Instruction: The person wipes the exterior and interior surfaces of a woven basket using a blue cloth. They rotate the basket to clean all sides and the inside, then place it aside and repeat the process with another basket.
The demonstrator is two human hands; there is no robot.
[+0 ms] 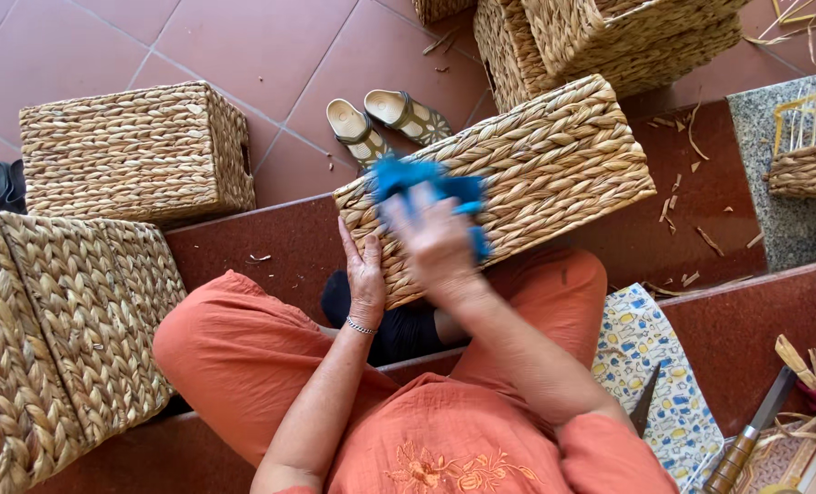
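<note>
Right hand (437, 240) presses blue cloth (431, 183) onto woven basket (536, 165).

Blurred hand, hidden basket corner, cut-off edges

The right hand (437, 240) and its blue cloth (426, 181) are motion-blurred; the fingers cannot be told apart. They hide part of the woven basket (554, 165). The knife (746, 444) and the stacked baskets (609, 32) are cut off by the frame.

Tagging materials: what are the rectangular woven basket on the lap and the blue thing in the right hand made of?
Tan rectangular woven basket: looks like braided natural fibre, perhaps dried rush or seagrass; thick matte plaits. Blue wad under the right hand: probably soft cloth or sponge; motion blur leaves it open.
</note>
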